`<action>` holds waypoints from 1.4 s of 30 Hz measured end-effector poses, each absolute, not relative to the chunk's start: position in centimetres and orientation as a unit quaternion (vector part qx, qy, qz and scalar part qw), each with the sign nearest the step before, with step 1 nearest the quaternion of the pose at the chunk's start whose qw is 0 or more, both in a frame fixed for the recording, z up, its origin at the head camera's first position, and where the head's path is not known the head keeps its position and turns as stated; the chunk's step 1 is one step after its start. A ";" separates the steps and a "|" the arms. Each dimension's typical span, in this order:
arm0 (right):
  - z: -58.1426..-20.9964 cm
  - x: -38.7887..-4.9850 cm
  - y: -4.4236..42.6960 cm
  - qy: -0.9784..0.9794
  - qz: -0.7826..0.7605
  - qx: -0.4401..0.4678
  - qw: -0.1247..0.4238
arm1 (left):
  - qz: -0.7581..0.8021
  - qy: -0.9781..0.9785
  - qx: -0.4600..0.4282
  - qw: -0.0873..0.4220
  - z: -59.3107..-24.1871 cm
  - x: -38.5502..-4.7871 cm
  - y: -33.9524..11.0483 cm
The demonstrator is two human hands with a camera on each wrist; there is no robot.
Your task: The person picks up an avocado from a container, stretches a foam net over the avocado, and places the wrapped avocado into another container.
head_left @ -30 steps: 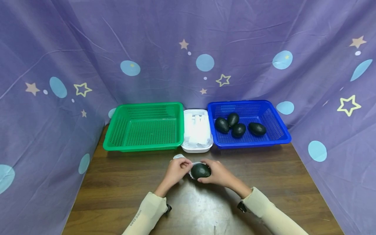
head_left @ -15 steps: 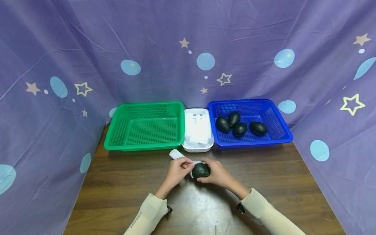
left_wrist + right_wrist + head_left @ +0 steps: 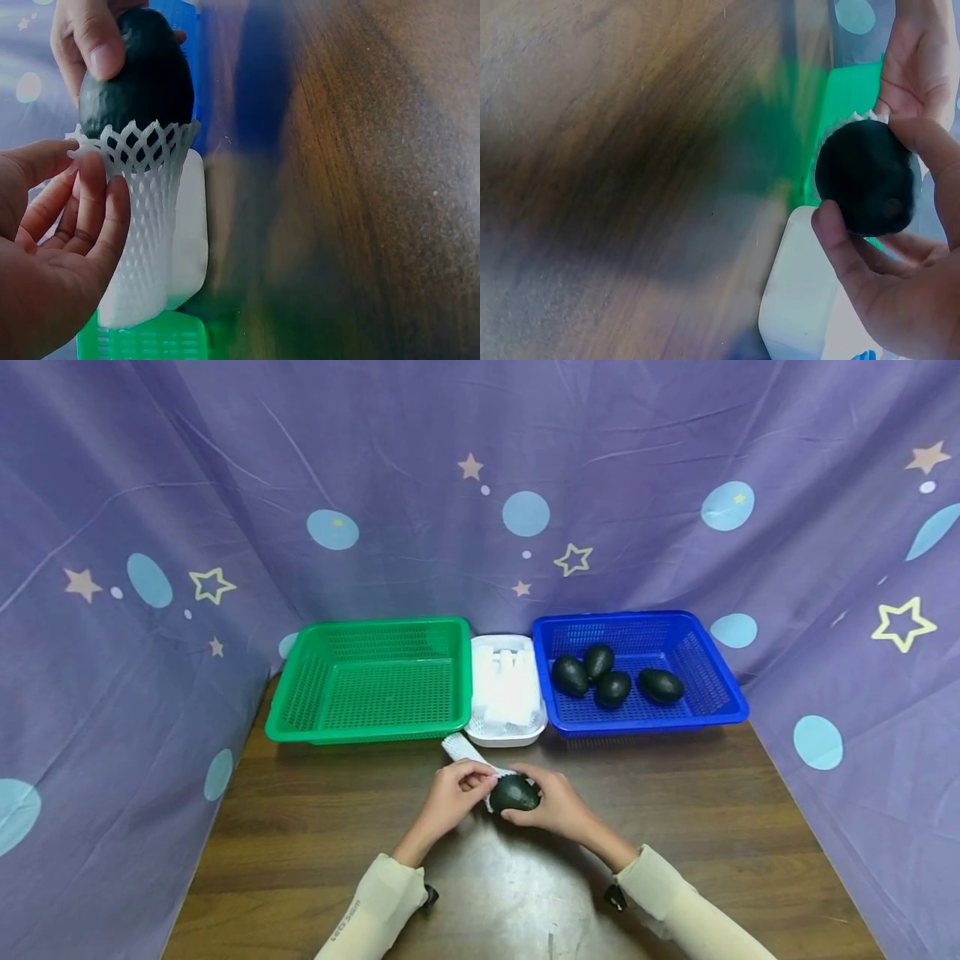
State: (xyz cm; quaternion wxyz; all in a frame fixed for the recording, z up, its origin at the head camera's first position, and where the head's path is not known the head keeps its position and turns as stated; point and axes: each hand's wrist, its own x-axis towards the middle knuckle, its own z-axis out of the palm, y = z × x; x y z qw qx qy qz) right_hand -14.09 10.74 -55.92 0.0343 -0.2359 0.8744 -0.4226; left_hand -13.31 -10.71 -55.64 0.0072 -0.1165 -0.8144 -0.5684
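Note:
A dark green avocado [image 3: 150, 75] has one end inside the mouth of a white foam net sleeve [image 3: 142, 232]. My left hand [image 3: 452, 792] pinches the sleeve's rim between thumb and forefinger, its other fingers loosely bent. The right hand [image 3: 557, 802] grips the avocado's other end, thumb on the near side and fingers on the far side. In the left wrist view the zigzag rim rings the avocado's lower end, and the rest of the sleeve hangs narrow below. The right wrist view shows the avocado [image 3: 866, 176] end-on, covering most of the sleeve.
Behind the hands, a white basket [image 3: 506, 742] holds several white foam sleeves [image 3: 506, 689]. To its left stands a green basket [image 3: 375, 735], to its right a blue basket [image 3: 652, 725] with several avocados [image 3: 612, 690]. All stand on a wooden table [image 3: 315, 843] before a purple curtain [image 3: 420, 443].
The sleeve's free end has swung up and away from the left hand, so more of it shows. Both hands keep their holds and have barely moved.

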 end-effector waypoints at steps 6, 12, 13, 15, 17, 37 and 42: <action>-55.8 -14.0 10.2 0.882 -0.426 -0.200 0.005 | -0.576 -0.813 -0.087 0.001 -55.7 -13.3 -10.4; -55.9 -14.1 10.0 0.889 -0.415 -0.190 -0.031 | -0.592 -0.802 -0.078 0.002 -55.7 -13.2 -9.9; -55.9 -14.1 9.9 0.890 -0.414 -0.190 -0.033 | -0.591 -0.803 -0.076 0.001 -55.7 -13.2 -9.8; -55.9 -14.1 9.9 0.891 -0.411 -0.191 -0.033 | -0.589 -0.805 -0.073 -0.002 -55.6 -13.2 -9.6; -55.8 -14.2 10.0 0.891 -0.409 -0.196 -0.026 | -0.589 -0.805 -0.071 -0.005 -55.4 -13.2 -9.5; -55.4 -14.1 10.8 0.824 -0.526 -0.189 0.096 | -0.612 -0.789 -0.058 -0.006 -55.6 -13.3 -10.3; -55.9 -13.7 10.1 0.835 -0.527 -0.146 0.064 | -0.617 -0.785 -0.059 0.014 -55.8 -13.3 -10.0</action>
